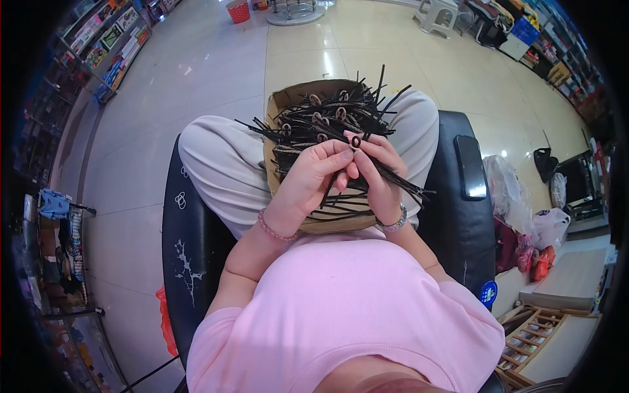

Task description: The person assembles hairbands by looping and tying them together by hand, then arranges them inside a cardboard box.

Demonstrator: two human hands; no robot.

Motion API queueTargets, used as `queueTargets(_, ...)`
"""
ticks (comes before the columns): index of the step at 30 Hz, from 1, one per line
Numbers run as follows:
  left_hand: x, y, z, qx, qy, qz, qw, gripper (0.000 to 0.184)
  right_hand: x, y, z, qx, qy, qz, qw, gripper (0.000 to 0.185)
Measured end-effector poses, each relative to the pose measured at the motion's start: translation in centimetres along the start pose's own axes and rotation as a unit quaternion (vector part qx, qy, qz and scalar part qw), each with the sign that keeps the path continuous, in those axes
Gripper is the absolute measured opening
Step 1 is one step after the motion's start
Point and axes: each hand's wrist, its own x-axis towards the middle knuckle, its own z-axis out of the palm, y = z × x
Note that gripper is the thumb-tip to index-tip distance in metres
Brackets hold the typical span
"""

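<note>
A cardboard box rests on my lap, filled with black cords that have brown braided parts and loops. Over the box, my left hand and my right hand meet with fingertips pinched close together. Between them is a small loop on a bundle of black cords. The loose cord ends stick out past my right hand, and some hang below my left hand. The fingers partly hide where the cords are gripped.
I sit in a black armchair. A phone lies on its right armrest and pale rings on the left one. Plastic bags are at the right. Shelves and a white stool stand farther off.
</note>
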Motion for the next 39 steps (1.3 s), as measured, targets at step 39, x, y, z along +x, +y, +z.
queueTargets(39, -0.4, 0.1, 1.1, 0.319, 0.062, 0.276, 0.904, 0.017, -1.4, -0.8, 0.4, 0.235, -0.022, 0.222, 0.946, 0.011)
